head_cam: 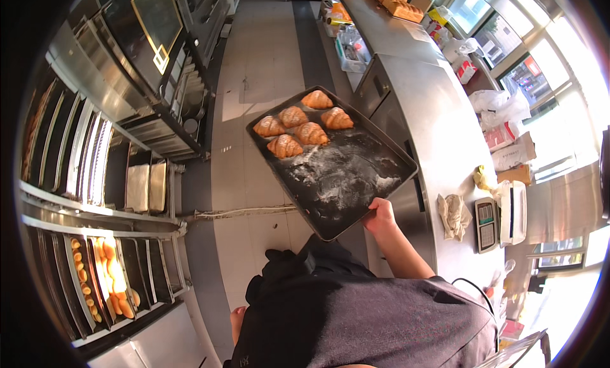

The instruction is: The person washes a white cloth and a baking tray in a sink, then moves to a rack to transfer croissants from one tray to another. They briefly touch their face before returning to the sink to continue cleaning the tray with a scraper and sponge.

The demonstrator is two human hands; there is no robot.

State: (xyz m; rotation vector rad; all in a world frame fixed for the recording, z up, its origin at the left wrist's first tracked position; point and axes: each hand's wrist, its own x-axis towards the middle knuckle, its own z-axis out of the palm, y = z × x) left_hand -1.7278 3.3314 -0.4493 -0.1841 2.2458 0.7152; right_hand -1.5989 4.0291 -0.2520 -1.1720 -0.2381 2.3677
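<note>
My right hand (380, 216) grips the near edge of a dark metal baking tray (329, 234), which it holds out in front of me above the floor. Several sugar-dusted croissants (310, 133) are gathered at the far left part of the tray. White powder, smeared and patchy, covers much of its bare nearer half. Down at my left side, a small piece of my left hand (238, 315) shows beside my dark shirt. Most of it is hidden, and its fingers cannot be made out.
A steel worktop (429, 120) runs along my right, bearing a digital scale (486, 225), a crumpled cloth (454, 216) and, far off, loaves (402, 8). On the left stands a tray rack (105, 227) with bread rolls (112, 272). An oven (157, 25) is beyond it. Tiled floor (257, 177) lies between.
</note>
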